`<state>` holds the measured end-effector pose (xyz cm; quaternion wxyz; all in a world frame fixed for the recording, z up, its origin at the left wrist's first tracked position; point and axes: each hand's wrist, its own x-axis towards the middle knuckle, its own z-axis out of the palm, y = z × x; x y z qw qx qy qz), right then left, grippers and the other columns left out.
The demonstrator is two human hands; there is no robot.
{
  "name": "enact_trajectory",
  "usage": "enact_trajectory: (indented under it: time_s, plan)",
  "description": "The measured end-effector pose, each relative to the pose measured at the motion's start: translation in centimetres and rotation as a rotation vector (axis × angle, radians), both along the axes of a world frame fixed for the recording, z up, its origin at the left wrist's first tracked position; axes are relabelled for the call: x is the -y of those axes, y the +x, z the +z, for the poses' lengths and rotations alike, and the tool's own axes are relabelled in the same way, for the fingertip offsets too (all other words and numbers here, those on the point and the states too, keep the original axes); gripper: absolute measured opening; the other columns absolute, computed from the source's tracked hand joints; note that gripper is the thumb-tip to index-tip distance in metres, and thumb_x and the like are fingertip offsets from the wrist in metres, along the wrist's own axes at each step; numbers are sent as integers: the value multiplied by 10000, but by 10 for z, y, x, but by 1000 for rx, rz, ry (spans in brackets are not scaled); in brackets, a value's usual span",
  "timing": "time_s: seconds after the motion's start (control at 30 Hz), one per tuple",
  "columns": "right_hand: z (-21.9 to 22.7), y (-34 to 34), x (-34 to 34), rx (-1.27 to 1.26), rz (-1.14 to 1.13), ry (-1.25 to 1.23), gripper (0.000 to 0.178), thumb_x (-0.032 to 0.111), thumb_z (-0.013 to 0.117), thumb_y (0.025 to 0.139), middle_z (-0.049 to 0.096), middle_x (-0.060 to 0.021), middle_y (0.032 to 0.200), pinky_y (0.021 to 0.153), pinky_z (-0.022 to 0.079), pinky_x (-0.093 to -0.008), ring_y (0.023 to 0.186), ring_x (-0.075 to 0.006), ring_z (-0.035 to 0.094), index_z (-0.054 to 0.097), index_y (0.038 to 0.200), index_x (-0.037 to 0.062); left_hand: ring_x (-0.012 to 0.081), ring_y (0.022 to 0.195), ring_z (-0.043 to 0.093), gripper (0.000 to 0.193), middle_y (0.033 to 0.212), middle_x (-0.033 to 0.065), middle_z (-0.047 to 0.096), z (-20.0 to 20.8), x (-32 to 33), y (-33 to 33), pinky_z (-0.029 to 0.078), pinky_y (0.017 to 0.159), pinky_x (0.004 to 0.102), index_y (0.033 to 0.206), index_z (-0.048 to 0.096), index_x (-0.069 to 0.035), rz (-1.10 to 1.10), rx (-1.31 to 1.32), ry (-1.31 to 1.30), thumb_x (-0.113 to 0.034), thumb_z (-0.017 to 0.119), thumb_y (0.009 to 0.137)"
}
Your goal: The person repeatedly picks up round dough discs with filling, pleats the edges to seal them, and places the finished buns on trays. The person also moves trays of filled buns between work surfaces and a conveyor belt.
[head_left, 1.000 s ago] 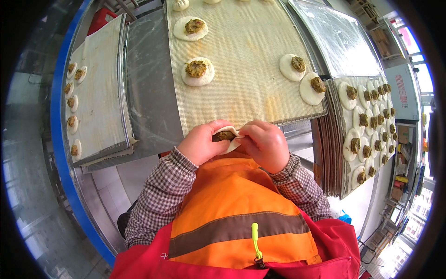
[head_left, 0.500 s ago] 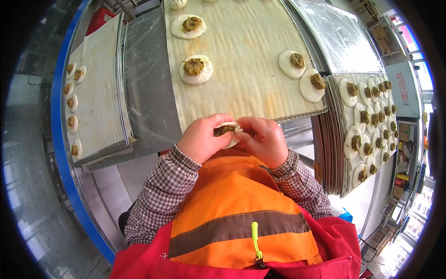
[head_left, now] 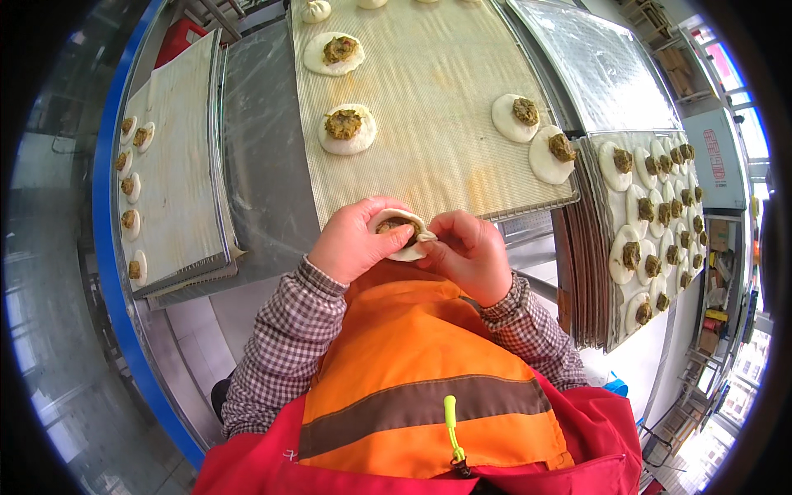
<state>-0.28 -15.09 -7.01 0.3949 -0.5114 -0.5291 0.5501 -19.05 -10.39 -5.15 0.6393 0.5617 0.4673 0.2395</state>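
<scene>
Between my two hands, just off the near edge of the lined tray, is a partly gathered bun [head_left: 410, 249] of white dough with brown-green filling showing inside. My left hand [head_left: 355, 239] is closed round its left side, the thumb over the filling. With thumb and fingers my right hand [head_left: 469, 254] pinches the dough's right edge, where small folds show. On the mesh-lined tray [head_left: 429, 107] beyond lie flat dough rounds topped with filling, one [head_left: 346, 129] at left and another [head_left: 551, 155] at right. Closed buns [head_left: 316, 11] sit along its far end.
To the right, a tall stack of trays [head_left: 582, 247] carries many filled dough rounds on top. A second lined tray [head_left: 177, 165] at left holds several more along its outer side. A bare metal surface [head_left: 268, 140] lies between the trays; a blue edge [head_left: 107, 247] curves along the left.
The bun's opening has turned upward and looks wider, showing more filling. My left hand has shifted slightly left, and my right fingers still pinch the edge.
</scene>
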Motion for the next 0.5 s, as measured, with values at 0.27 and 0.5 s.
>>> enact_trajectory:
  time_s: [0.27, 0.5]
  plan:
    - [0, -2, -3, 407, 20, 439, 190, 54, 707, 772, 611, -109, 733, 551, 483, -306, 613, -212, 623, 590, 909, -5, 150, 809, 649, 274, 858, 109, 677, 4, -1, 2, 511, 756, 268, 1071, 642, -11, -164, -325, 139, -72, 664, 805]
    - [0, -4, 1, 155, -37, 177, 141, 35, 675, 825, 629, -104, 717, 546, 496, -264, 620, -173, 653, 584, 921, -18, 127, 874, 628, 293, 954, 70, 661, -8, 1, -1, 513, 754, 260, 1144, 580, -7, -65, -22, 61, -98, 619, 868]
